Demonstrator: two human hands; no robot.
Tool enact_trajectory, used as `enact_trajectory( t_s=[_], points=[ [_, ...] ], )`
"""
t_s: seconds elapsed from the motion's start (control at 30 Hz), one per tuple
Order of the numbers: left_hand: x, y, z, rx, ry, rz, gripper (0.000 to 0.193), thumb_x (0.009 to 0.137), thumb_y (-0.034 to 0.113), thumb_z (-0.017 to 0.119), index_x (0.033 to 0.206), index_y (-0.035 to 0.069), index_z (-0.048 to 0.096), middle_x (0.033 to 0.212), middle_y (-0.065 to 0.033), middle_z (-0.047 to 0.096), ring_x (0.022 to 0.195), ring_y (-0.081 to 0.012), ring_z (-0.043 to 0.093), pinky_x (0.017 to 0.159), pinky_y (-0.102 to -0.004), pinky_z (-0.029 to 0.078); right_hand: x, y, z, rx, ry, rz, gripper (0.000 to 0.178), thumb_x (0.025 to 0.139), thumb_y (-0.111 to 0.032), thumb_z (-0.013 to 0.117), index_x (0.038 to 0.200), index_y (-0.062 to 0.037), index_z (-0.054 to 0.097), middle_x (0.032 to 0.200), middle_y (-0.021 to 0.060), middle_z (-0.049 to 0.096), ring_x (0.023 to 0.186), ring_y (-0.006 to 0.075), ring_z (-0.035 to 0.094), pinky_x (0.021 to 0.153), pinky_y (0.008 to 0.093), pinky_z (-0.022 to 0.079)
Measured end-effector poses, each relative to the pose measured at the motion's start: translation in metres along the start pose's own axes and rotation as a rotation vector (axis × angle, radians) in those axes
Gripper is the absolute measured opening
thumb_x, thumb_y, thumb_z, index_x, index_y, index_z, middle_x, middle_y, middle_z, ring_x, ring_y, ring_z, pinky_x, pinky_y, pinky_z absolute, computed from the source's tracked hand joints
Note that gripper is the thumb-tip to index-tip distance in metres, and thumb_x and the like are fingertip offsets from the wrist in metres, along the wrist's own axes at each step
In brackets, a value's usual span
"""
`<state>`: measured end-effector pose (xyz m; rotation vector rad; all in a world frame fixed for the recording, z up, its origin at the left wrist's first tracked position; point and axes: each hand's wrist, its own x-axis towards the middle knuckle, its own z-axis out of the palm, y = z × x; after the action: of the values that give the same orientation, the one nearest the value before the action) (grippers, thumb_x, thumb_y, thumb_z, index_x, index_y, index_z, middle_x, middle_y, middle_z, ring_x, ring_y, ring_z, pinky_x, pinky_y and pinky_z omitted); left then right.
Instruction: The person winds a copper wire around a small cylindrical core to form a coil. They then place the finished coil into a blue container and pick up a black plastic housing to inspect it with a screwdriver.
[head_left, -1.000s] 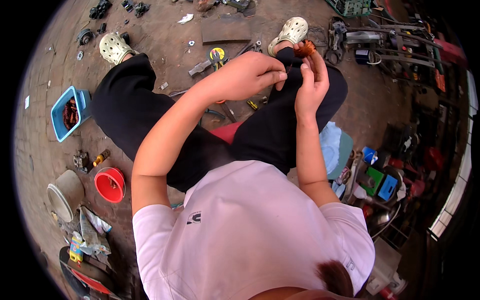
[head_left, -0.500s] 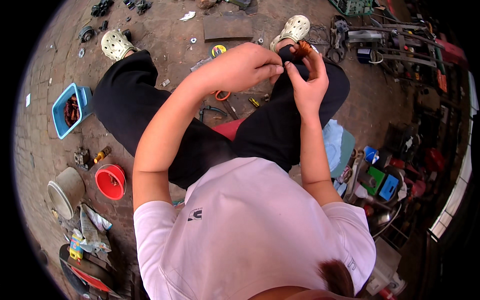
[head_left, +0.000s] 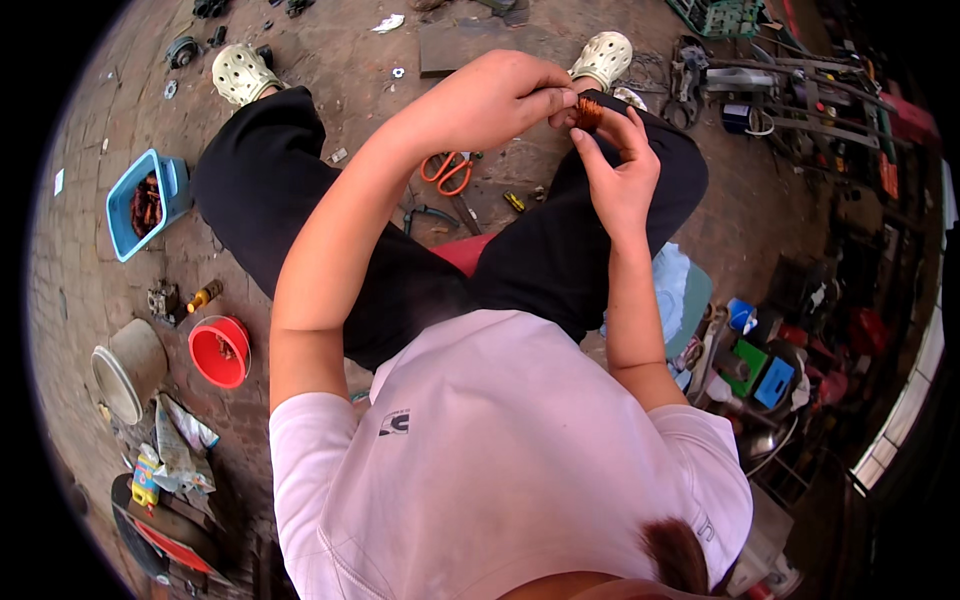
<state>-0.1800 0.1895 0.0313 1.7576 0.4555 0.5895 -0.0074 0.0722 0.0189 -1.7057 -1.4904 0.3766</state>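
Note:
A small ridged copper-coloured coil (head_left: 590, 113) is held up over my right knee. The fingers of my right hand (head_left: 622, 180) curl around its right side, thumb in front. My left hand (head_left: 508, 103) reaches across from the left, its thumb and forefinger pinched together at the coil's left end. What lies in that pinch is too small to make out. On the ground below lie orange-handled scissors (head_left: 447, 174), dark-handled pliers (head_left: 428, 213) and a small yellow-and-black object (head_left: 514, 202).
A blue basin (head_left: 119, 213) of reddish-brown pieces stands at the left, near a red bucket (head_left: 219, 352), a pale bucket (head_left: 133, 370) and a brown bottle (head_left: 205, 295). Metal parts (head_left: 740, 78) and a green crate (head_left: 717, 14) crowd the far right. A flat board (head_left: 450, 47) lies ahead.
The coil has come down and left, closer to the left fingers. My left hand has shifted slightly up and right, uncovering more of the scissors. The view has moved a little.

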Motion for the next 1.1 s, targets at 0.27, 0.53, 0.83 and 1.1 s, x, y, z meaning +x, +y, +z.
enact_trajectory(
  t_s=[0.27, 0.53, 0.83, 1.1],
  points=[
    [0.010, -0.021, -0.004, 0.037, 0.061, 0.073, 0.026, 0.094, 0.023, 0.053, 0.082, 0.002, 0.061, 0.061, -0.0017, 0.049, 0.057, -0.0114, 0.040, 0.054, -0.0285, 0.034, -0.004, -0.016, -0.020, 0.810, -0.293, 0.379, 0.026, 0.082, 0.005, 0.062, 0.108, 0.0067, 0.060, 0.099, 0.0118, 0.066, 0.092, 0.0188, 0.065, 0.086, 0.0302, 0.051],
    [0.009, -0.032, 0.032, -0.183, -0.099, -0.115, 0.028, 0.095, 0.024, 0.053, 0.086, 0.002, 0.066, 0.059, 0.0019, 0.044, 0.058, -0.0075, 0.042, 0.054, -0.0248, 0.036, 0.004, 0.004, -0.021, 1.394, 0.046, 0.450, 0.032, 0.087, -0.003, 0.060, 0.118, 0.0036, 0.055, 0.109, 0.0104, 0.064, 0.108, 0.0184, 0.058, 0.105, 0.0352, 0.038],
    [0.003, -0.019, 0.041, -0.075, -0.025, 0.017, 0.025, 0.094, 0.022, 0.053, 0.086, 0.001, 0.065, 0.060, -0.0020, 0.047, 0.057, -0.0103, 0.043, 0.054, -0.0273, 0.038, 0.008, -0.004, -0.003, 0.833, 0.204, 0.230, 0.037, 0.087, 0.005, 0.049, 0.124, 0.0106, 0.047, 0.123, 0.0207, 0.056, 0.117, 0.0282, 0.054, 0.106, 0.0364, 0.038],
    [0.002, -0.009, 0.027, -0.038, -0.057, 0.002, 0.025, 0.093, 0.021, 0.053, 0.084, 0.001, 0.063, 0.066, -0.0039, 0.056, 0.060, -0.0105, 0.049, 0.057, -0.0279, 0.042, -0.001, -0.004, -0.001, 0.236, 0.075, 0.021, 0.041, 0.077, 0.000, 0.067, 0.117, 0.0007, 0.057, 0.104, 0.0072, 0.067, 0.102, 0.0182, 0.063, 0.112, 0.0419, 0.025]
  ],
)
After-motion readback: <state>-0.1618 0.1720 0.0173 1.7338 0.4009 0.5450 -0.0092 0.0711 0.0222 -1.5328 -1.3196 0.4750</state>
